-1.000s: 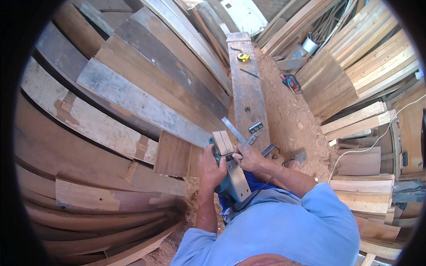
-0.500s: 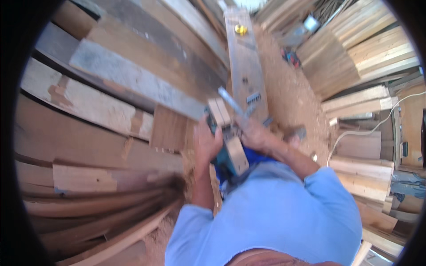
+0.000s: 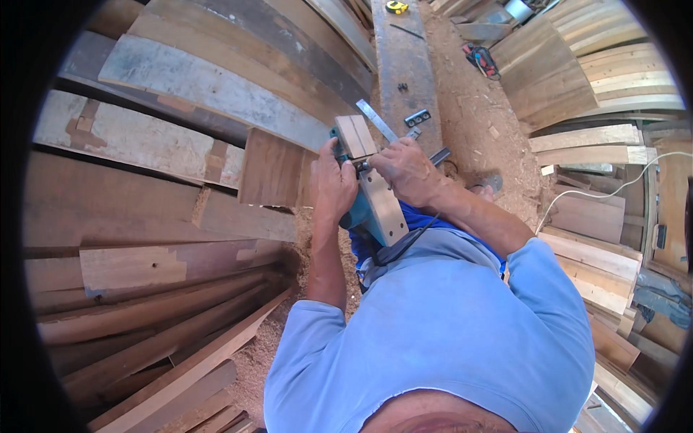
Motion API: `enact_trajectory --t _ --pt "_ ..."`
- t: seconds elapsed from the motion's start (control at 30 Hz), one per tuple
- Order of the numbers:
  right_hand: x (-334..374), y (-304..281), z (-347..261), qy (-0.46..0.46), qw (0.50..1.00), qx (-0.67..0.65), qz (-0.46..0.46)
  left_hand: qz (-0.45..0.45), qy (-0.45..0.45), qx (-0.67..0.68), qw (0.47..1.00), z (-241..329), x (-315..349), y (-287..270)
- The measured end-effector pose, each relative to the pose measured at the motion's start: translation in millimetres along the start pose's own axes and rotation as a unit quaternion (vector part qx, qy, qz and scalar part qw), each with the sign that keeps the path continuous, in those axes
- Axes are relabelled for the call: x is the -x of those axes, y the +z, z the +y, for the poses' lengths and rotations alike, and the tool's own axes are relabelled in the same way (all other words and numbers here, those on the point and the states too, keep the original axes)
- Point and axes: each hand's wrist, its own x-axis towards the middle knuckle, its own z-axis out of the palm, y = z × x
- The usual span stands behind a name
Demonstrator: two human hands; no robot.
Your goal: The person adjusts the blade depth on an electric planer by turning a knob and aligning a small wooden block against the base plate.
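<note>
A teal electric planer [image 3: 365, 218] rests upside down against my lap. Pale wooden plates cover its sole: a short block [image 3: 355, 136] at the far end and a long plate [image 3: 384, 208] with dark screw holes nearer me. My left hand [image 3: 334, 184] is wrapped round the planer's left side, its thumb near the gap between the plates. My right hand [image 3: 408, 169] is closed over that gap, fingers curled down on the metal part there; what they pinch is hidden. A flat metal strip [image 3: 376, 120] sticks out beyond the right knuckles; I cannot tell whether it is held.
On the long plank [image 3: 404, 68] ahead lie a yellow tape measure [image 3: 396, 7], a thin dark rod [image 3: 407, 31] and a dark metal piece with round holes [image 3: 417, 117]. A red and black tool [image 3: 482, 61] lies on sawdust. Stacked boards [image 3: 216, 79] flank both sides; a pale cable [image 3: 606, 193] hangs right.
The view has tilted, so the plank, planer and hands appear higher, and the picture is sharper. Both hands remain on the planer, with the right one still at the gap between the plates.
</note>
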Motion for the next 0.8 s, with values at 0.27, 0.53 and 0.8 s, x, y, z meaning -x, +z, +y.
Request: enact_trajectory --t 0.27,0.53,0.8 --pt "-13 -5 -3 0.060 0.989 -0.089 -0.103 0.017 0.026 -0.027 0.999 15 1 4" --pt "-10 1 -20 0.171 0.980 -0.099 -0.016 0.041 0.050 -0.061 0.996 15 9 10" --pt "-11 19 -17 0.206 0.960 -0.167 0.087 0.023 0.017 -0.088 0.996 15 7 12"
